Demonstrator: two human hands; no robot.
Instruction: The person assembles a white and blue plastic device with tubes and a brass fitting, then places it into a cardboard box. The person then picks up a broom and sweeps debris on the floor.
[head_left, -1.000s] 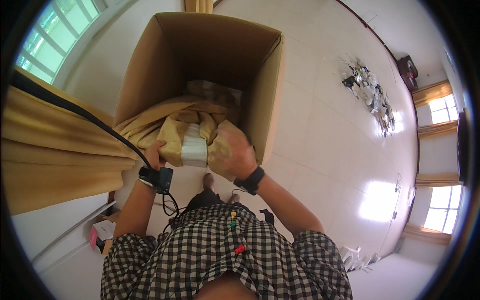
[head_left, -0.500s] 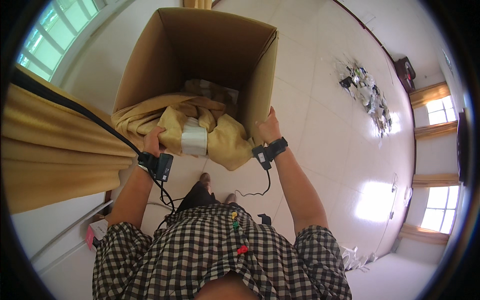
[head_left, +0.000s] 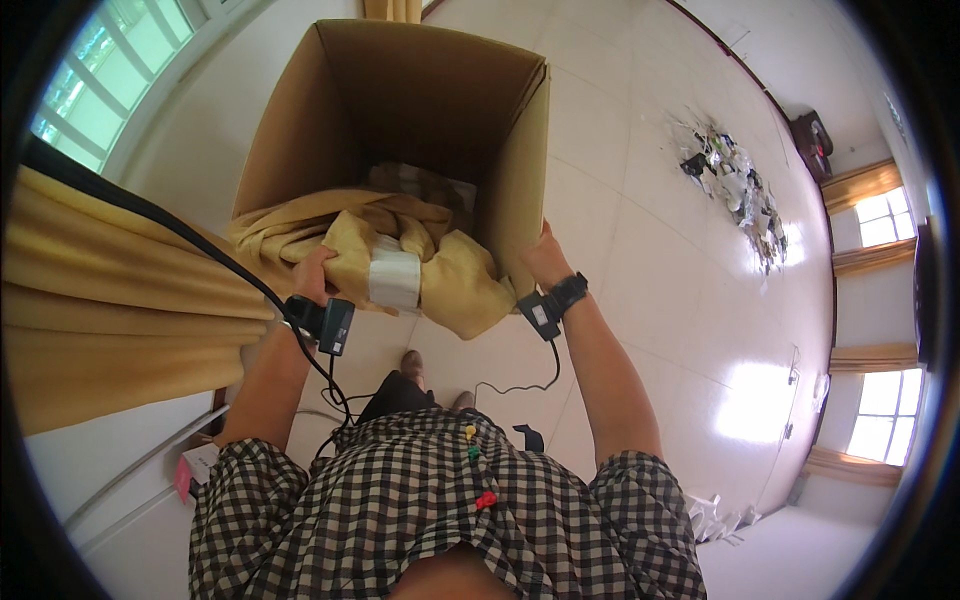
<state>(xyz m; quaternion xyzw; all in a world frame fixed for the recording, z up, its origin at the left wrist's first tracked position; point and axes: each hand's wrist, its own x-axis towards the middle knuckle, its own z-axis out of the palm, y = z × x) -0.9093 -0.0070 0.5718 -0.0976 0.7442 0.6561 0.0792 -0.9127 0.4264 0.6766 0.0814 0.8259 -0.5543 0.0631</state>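
Note:
An open cardboard box (head_left: 415, 85) stands before me, its inside facing up at me. Gold cloth (head_left: 465, 295) lies bunched in its near part and spills over the near edge. A white band (head_left: 395, 278) wraps round a bundle of the cloth. My left hand (head_left: 315, 277) is closed on the cloth at the near left; whether it also grips the box edge beneath is hidden. With its fingers partly behind the right wall, my right hand (head_left: 546, 260) grips the box near its near right corner. Deeper inside, another banded bundle (head_left: 425, 185) shows in shadow.
Gold curtains (head_left: 120, 310) hang close on my left, below a barred window (head_left: 110, 80). A black cable (head_left: 170, 215) runs to my left wrist. On the tiled floor to the right lies a heap of scraps (head_left: 740, 190). A pink-and-white carton (head_left: 195, 468) sits at lower left.
The box's sides and both hands have shifted slightly in view. My left hand is a little further right and higher; my right wrist has turned slightly. Both grips stay.

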